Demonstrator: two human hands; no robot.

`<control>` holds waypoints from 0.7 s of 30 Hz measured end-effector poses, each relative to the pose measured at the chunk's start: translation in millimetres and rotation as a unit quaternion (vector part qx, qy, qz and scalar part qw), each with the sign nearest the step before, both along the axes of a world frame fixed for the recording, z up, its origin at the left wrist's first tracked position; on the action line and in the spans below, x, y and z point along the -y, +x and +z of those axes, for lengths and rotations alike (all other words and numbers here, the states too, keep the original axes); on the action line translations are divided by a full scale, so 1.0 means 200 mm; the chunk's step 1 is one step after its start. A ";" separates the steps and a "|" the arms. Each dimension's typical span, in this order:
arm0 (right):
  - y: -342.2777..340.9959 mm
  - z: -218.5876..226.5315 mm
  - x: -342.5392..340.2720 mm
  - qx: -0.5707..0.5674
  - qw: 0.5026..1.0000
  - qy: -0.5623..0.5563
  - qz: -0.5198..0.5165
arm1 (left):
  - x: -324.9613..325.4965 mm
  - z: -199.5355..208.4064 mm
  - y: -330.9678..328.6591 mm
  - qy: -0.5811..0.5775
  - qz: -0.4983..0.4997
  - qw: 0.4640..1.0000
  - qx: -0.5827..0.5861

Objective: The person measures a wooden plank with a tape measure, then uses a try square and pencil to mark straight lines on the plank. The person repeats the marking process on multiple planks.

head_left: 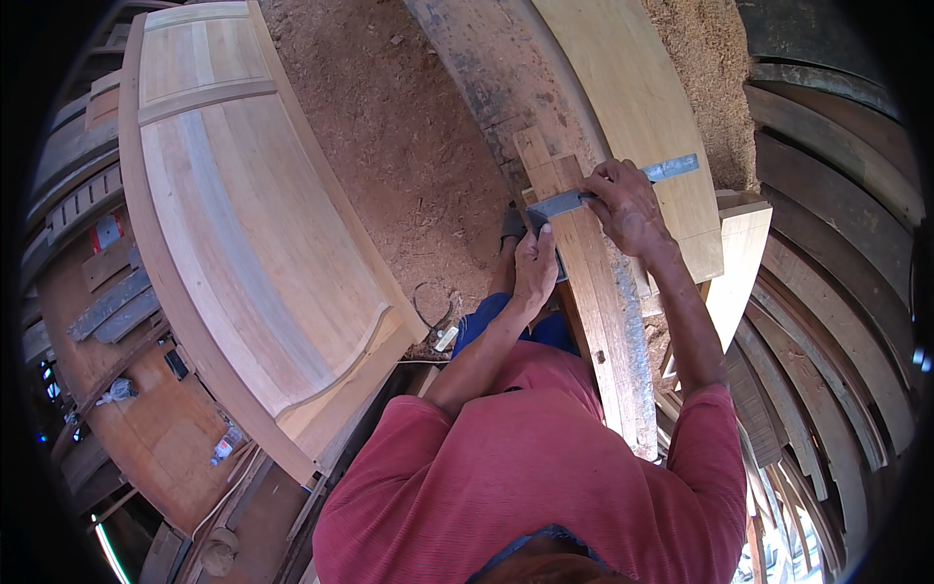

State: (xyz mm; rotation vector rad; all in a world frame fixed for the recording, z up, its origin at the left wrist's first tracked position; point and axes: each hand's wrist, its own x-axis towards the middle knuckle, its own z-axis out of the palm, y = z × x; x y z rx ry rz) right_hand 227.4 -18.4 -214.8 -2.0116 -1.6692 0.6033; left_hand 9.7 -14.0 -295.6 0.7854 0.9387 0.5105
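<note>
A metal try square (pixel 558 204) lies across a long wooden board (pixel 587 282). Its blade reaches to the right past the board, over a neighbouring panel. My left hand (pixel 533 268) is closed at the square's left end, its thumb up against the corner, holding it to the board's left edge. Over the blade, my right hand (pixel 628 206) is closed, fingertips pinched together at the blade's near edge. Whatever is between those fingertips, if anything, is too small and hidden to name. The board's far end has a stepped, narrower tongue (pixel 531 146).
A panelled wooden door (pixel 248 224) lies at the left. A pale, wide panel (pixel 642 88) rests on the worn bench (pixel 496 58). Stacked planks (pixel 827 175) line the right side. Sawdust covers the ground (pixel 379 127). A plastic bottle (pixel 226 445) lies at lower left.
</note>
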 end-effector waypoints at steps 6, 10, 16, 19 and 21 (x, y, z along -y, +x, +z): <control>0.01 -0.01 0.00 0.003 1.000 0.007 0.004 | 0.00 -0.03 -0.01 -0.004 -0.002 1.000 -0.005; 0.01 0.00 0.00 -0.003 1.000 0.006 0.004 | 0.00 0.02 0.02 0.024 -0.005 0.999 -0.025; 0.01 0.01 0.00 -0.008 1.000 -0.002 0.006 | 0.00 0.04 0.01 0.031 -0.018 0.999 -0.025; 0.01 0.01 0.00 -0.008 1.000 -0.006 0.005 | 0.00 0.04 0.01 0.028 -0.018 0.999 -0.017; 0.01 0.01 0.00 -0.006 1.000 -0.009 0.006 | 0.00 0.02 0.01 0.021 -0.014 1.000 -0.008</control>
